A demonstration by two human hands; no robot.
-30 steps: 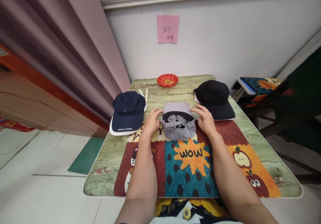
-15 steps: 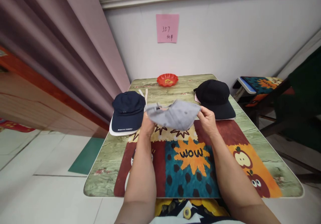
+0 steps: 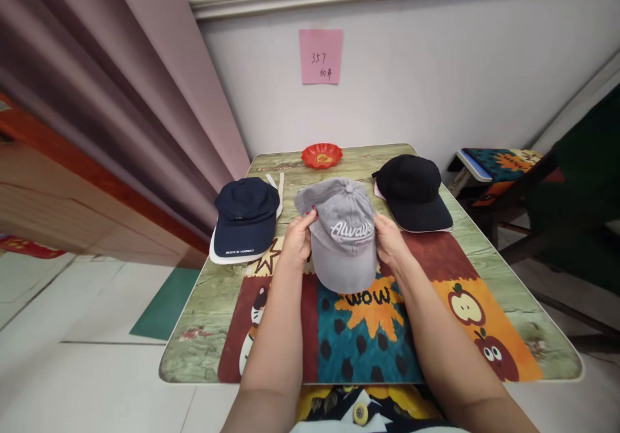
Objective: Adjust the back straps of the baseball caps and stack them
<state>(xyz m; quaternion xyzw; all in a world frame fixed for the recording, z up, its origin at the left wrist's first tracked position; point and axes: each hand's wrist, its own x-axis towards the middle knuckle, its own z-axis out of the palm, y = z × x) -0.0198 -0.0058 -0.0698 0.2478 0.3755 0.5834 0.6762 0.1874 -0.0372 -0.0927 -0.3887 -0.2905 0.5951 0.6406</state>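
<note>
A grey cap (image 3: 345, 252) with white "Always" lettering is held over the middle of the table, its brim pointing toward me. My left hand (image 3: 299, 236) grips its left side, thumb on top and fingers underneath. On the other side, my right hand (image 3: 389, 236) is closed on the cap's edge, its fingertips partly hidden. A navy cap (image 3: 247, 210) with a white-edged brim lies to the left of my left hand. To the right of my right hand rests a black cap (image 3: 411, 187), its brim toward the front right.
Near the table's back edge sits a red scalloped dish (image 3: 321, 156). A colourful mat (image 3: 368, 349) covers the front of the wooden-patterned table (image 3: 194, 349). A pink note (image 3: 320, 57) is on the wall. Dark chair parts (image 3: 576, 226) stand at the right, a curtain (image 3: 159, 84) at the left.
The grey cap has turned from a blurred, flattened side-on pose to crown up with its lettering showing. Both hands have shifted on its sides, the right one slightly inward.
</note>
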